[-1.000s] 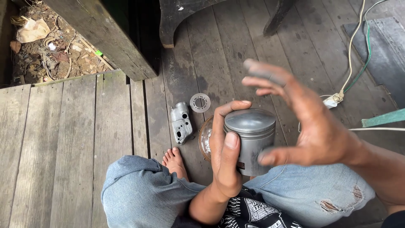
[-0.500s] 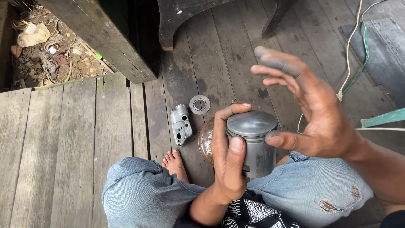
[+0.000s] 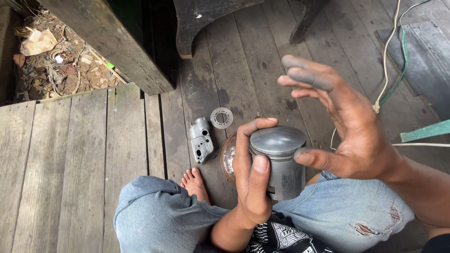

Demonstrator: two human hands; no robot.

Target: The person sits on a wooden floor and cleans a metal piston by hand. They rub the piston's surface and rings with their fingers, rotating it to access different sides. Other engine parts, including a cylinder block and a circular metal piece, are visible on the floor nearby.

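Head view: left hand (image 3: 253, 180) grips a grey piston (image 3: 280, 161) upright above the lap; right hand (image 3: 349, 129), released and grimy, hovers just beside its crown. Inspection seems underway; turning it needs a firm grip. No labels visible; 1 washer (image 3: 221, 117) and 1 metal casting (image 3: 201, 139) lie on floor.

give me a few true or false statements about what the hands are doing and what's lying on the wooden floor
1. The left hand grips a grey metal piston upright. True.
2. The right hand is closed around the piston. False: it is open beside it, fingers spread, only the thumb near its side.
3. A small grey metal casting lies on the floor planks beside a round flat disc. True.
4. The person wears shoes. False: a bare foot shows by the knee.
5. A white and a green cable run across the floor at the right. True.
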